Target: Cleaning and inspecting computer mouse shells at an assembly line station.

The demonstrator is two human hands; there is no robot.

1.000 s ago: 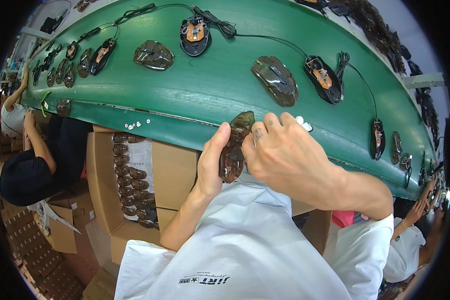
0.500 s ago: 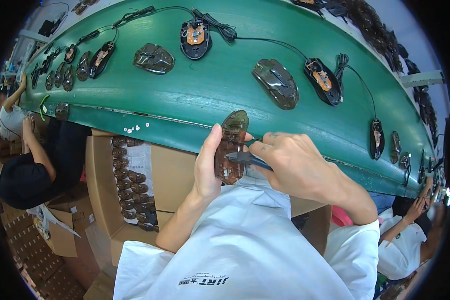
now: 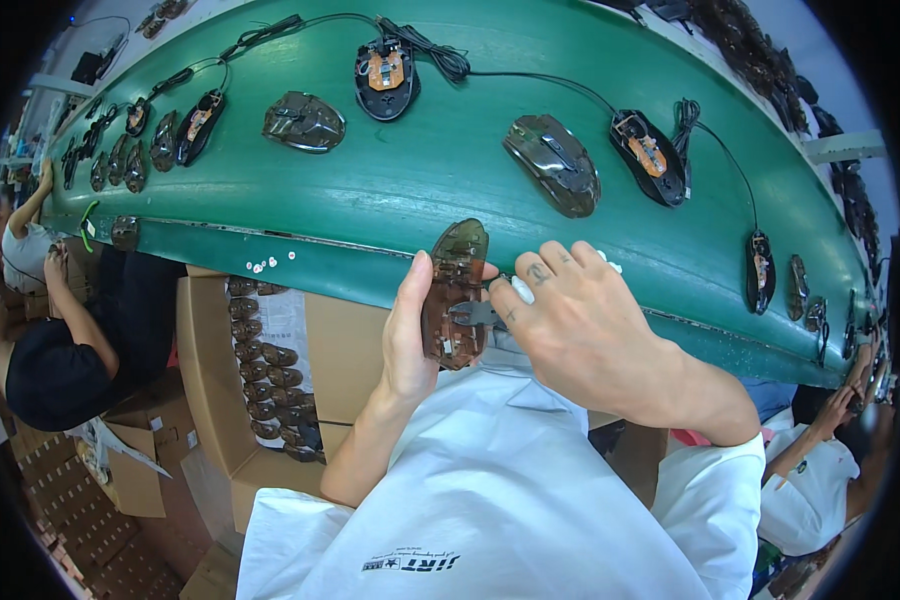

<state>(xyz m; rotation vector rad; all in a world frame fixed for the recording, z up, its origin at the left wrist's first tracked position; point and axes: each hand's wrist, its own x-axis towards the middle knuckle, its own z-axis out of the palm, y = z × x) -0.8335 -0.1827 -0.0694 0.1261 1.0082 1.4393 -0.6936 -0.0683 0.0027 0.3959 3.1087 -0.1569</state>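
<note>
My left hand [image 3: 407, 335] is wrapped round a translucent brown mouse shell [image 3: 457, 290], held upright with its hollow inside facing me. My right hand [image 3: 595, 330] grips a pair of cutting pliers [image 3: 482, 313]. The dark jaws lie over the shell's inside, a little below its middle; their handles are mostly hidden by my fingers. Something small and white [image 3: 522, 290] shows at my right fingers; I cannot make out what it is. Beyond my hands, another shell [image 3: 553, 165] and an opened mouse base [image 3: 650, 158] with an orange circuit board lie on the green belt [image 3: 440, 180].
Further left on the belt are another base [image 3: 385, 80], a shell [image 3: 305, 122] and several more parts, joined by trailing black cables. An open carton [image 3: 205, 400] with rows of shells stands below the belt, left of me. Co-workers sit at left [image 3: 60, 345] and right [image 3: 810, 480].
My right hand has rolled and its knuckles have lifted, covering more of the pliers' handles. White bits show around it. The shell has shifted slightly left in view.
</note>
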